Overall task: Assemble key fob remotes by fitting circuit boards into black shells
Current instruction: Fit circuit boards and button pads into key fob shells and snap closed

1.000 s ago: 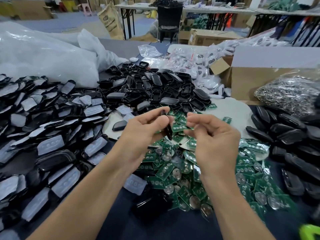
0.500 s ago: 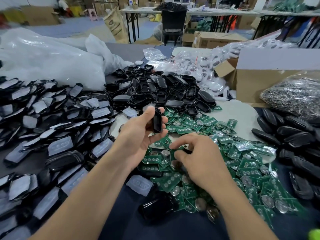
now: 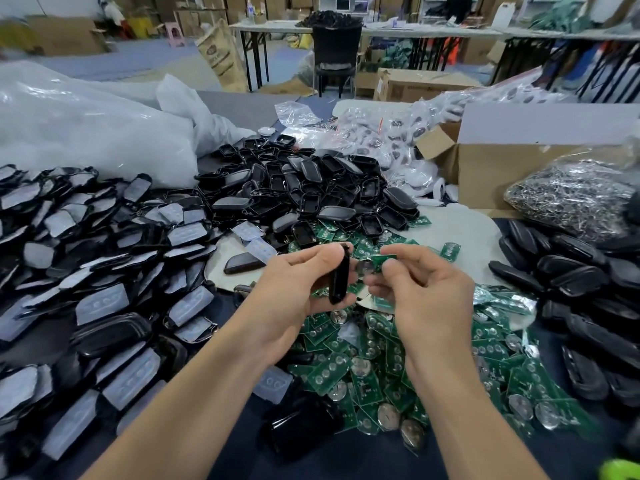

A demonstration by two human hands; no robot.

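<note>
Navy tabletop (image 3: 363,459), heaped circuit boards (image 3: 498,348), folding tables (image 3: 273,27) behind

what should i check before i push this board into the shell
1. Black shell held firmly in the left hand: ok, thumb and fingers grip it.
2. Circuit board pinched in the right hand: ok.
3. Coin cell present on the board: ok, a round silver cell shows at the end nearest the shell.
4. Shell cavity free of another board: cannot tell, the shell is seen edge-on.
5. Board turned to match the shell's open side: cannot tell, fingers hide much of it.
6. Board already seated: not ok, it sits beside the shell, not inside.
</note>
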